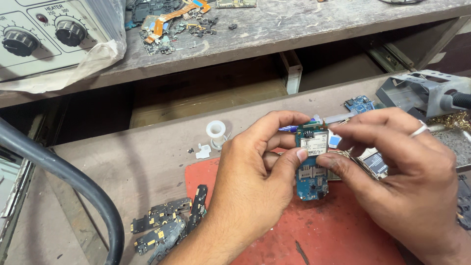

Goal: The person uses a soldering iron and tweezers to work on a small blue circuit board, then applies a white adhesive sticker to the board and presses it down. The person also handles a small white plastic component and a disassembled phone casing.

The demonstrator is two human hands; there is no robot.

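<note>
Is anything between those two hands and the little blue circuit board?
Nothing visible. The left hand and the right hand both hold the blue circuit board directly, thumbs pressed on its face, above the red mat.

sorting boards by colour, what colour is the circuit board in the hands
Blue, with a pale metal shield on top: the circuit board, seen clearly in the head view.

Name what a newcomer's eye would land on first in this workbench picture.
At centre, the left hand and right hand share a grip on a small blue circuit board above a red mat. A thick black hose curves down the left side, and a grey unit with black knobs sits top left.
</note>
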